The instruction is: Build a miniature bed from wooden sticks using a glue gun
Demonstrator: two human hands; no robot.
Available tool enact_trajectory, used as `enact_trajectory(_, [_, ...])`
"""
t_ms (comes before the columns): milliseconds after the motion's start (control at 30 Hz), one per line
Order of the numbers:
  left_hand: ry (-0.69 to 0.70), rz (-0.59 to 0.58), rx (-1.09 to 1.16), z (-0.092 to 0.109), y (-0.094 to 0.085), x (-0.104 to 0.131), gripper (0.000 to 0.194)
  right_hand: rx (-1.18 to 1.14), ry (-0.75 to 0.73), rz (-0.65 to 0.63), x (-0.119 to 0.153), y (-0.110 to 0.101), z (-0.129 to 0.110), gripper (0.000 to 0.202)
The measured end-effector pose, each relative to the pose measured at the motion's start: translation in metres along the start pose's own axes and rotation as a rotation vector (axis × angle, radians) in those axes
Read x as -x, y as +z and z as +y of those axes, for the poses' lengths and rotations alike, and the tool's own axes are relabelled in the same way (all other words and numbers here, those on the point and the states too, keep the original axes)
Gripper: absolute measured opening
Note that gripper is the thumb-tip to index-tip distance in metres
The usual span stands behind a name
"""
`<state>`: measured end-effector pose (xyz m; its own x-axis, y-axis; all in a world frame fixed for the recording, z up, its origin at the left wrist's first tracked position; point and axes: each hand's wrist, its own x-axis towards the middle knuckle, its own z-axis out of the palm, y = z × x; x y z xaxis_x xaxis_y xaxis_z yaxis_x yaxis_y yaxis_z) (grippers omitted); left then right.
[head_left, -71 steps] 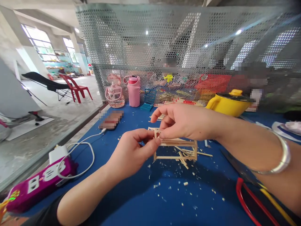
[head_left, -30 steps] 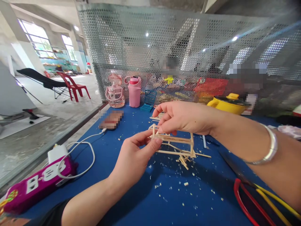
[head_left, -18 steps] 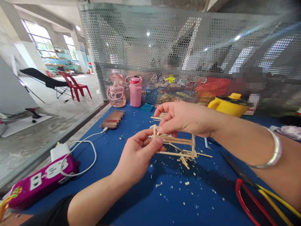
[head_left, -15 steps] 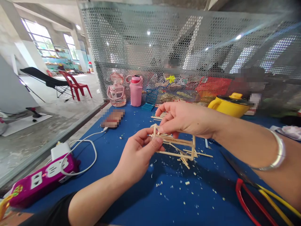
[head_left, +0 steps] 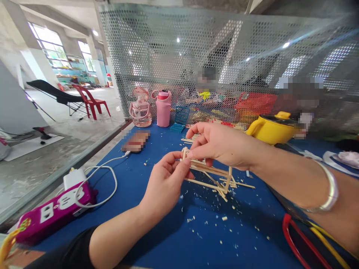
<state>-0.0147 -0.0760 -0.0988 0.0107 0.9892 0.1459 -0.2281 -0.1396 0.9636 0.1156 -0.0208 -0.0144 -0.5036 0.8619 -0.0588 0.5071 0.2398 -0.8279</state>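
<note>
Thin pale wooden sticks form a small frame (head_left: 209,184), held just above the blue tabletop. My left hand (head_left: 168,179) pinches its left end between thumb and fingers. From above, my right hand (head_left: 214,144) reaches to the same corner, thumb and index finger closed at the top joint, its other fingers curled. Whether a small loose piece sits between the right fingertips is hidden. Loose sticks (head_left: 242,184) lie on the table beneath and beyond the frame, and more sticks (head_left: 190,140) lie behind my right hand.
Red-handled pliers (head_left: 298,239) lie at the right front, near a yellow pot (head_left: 272,129). A purple power strip (head_left: 56,211) with a white cable and a phone (head_left: 136,141) are on the left. Pink bottles (head_left: 163,108) stand before a perforated metal screen (head_left: 157,56). Wood scraps dot the table.
The frame's right end has dipped slightly and shifted a little left. Both hands keep their hold at the left corner, the right fingertips a touch closer to it. The camera view has shifted slightly.
</note>
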Motion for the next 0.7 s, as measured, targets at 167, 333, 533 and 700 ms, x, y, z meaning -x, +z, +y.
enact_trajectory(167, [0.003, 0.037, -0.039, 0.001, 0.001, -0.001, 0.02, 0.008, -0.026, -0.019, 0.0, 0.002, 0.001, 0.027])
enact_trajectory(333, [-0.009, 0.07, -0.043, 0.002, 0.0, -0.002, 0.02, 0.054, -0.04, -0.019, 0.002, -0.01, -0.001, 0.018])
enact_trajectory(533, [-0.008, 0.052, -0.035, 0.002, 0.0, 0.0, 0.02, 0.218, -0.092, 0.195, 0.024, -0.025, 0.009, 0.014])
enact_trajectory(700, [-0.003, 0.034, -0.063, 0.001, 0.001, 0.002, 0.019, 0.244, -0.146, 0.197, 0.039, -0.003, 0.018, 0.018])
